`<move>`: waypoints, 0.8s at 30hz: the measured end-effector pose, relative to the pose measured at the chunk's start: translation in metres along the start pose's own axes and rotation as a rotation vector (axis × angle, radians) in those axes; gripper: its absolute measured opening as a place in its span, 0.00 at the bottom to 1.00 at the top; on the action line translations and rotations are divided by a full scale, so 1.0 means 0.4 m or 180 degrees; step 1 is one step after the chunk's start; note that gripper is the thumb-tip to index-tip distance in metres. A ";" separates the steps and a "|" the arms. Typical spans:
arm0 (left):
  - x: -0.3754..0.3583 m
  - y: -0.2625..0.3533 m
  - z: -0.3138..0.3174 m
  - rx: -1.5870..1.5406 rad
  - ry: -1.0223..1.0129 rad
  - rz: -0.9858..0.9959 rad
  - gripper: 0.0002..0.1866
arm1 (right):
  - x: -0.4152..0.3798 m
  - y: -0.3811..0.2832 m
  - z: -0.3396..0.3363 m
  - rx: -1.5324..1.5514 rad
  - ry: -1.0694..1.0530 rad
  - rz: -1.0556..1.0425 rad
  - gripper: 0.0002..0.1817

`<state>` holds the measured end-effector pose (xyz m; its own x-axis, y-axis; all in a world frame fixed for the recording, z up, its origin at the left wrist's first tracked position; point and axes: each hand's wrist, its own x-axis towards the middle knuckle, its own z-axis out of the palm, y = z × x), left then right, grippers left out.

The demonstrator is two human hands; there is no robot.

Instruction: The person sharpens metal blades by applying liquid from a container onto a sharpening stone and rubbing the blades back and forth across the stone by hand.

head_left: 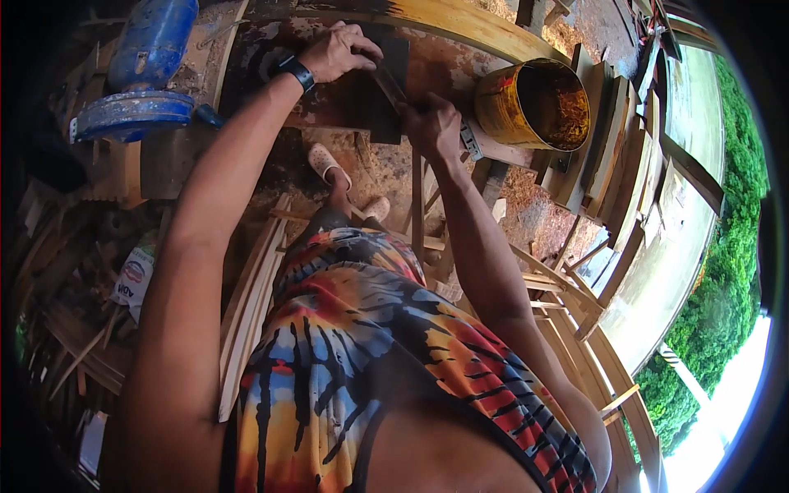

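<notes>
My left hand, with a dark watch on the wrist, is over the workbench, fingers bent down at the far end of a narrow flat metal bar. The near end of that bar runs into my right hand, whose fingers are wrapped round it. Under the bar lies a dark rectangular plate, partly overhanging the near edge of the bench. A light strip with dark markings shows beside my right wrist. The bar's exact kind I cannot tell.
A yellow bucket, stained inside, stands on the bench to the right. Blue machinery is at the left. Stacked boards line the right side. Wood strips and a white bag lie below, near my feet.
</notes>
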<state>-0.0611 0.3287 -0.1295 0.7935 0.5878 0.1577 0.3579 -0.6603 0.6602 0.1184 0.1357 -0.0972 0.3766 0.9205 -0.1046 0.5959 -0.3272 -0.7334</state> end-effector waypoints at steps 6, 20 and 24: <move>-0.115 0.150 0.058 0.0329 0.0079 0.0060 0.12 | -0.168 0.036 -0.072 -0.0048 -0.0406 0.0089 0.16; -0.066 0.101 0.018 0.0545 0.0086 0.0069 0.10 | -0.074 0.026 -0.029 -0.0234 -0.0053 -0.0808 0.12; -0.120 0.175 0.052 0.0207 -0.0135 -0.0249 0.10 | -0.148 0.044 -0.082 -0.0582 -0.0719 -0.0400 0.12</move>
<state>-0.0641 0.2444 -0.1062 0.7815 0.6193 0.0754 0.4498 -0.6430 0.6199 0.1297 0.0686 -0.0820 0.1371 0.9736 -0.1824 0.7532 -0.2221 -0.6191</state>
